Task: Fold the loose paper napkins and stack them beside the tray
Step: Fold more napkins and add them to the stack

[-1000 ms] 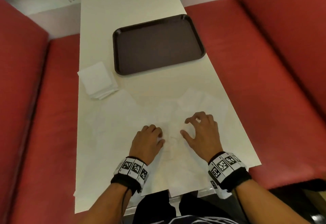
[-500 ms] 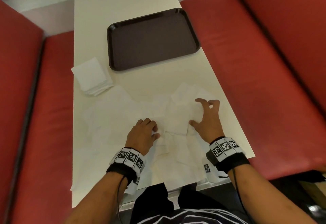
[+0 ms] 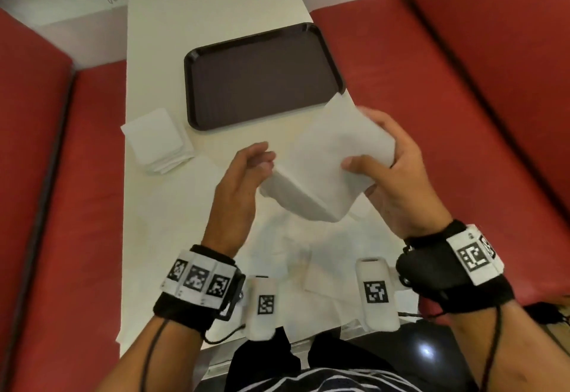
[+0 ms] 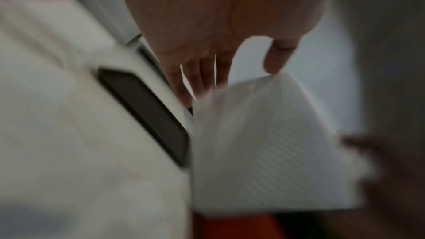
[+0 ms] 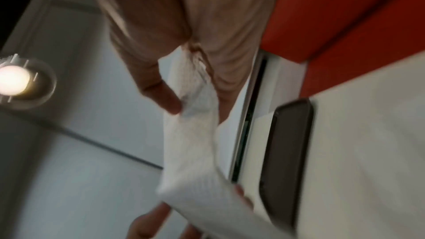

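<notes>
A white paper napkin point(image 3: 320, 163) is held up above the table. My right hand point(image 3: 361, 138) grips its right side, thumb in front and fingers behind, as the right wrist view shows point(image 5: 190, 108). My left hand point(image 3: 266, 162) pinches the napkin's left edge; in the blurred left wrist view its thumb and fingertips meet the napkin point(image 4: 264, 143) at the upper edge. Several loose napkins point(image 3: 293, 253) lie spread on the table near me. A stack of folded napkins point(image 3: 157, 142) sits left of the dark brown tray point(image 3: 262, 77).
The narrow cream table point(image 3: 200, 6) runs away from me between a red bench on the left point(image 3: 46, 175) and another on the right point(image 3: 462, 114). The tray holds nothing. A lit lamp point(image 5: 13, 83) shows in the right wrist view.
Both hands have risen off the table. The right hand gathered one napkin from the loose pile and lifted it; the left hand came up to its left edge.
</notes>
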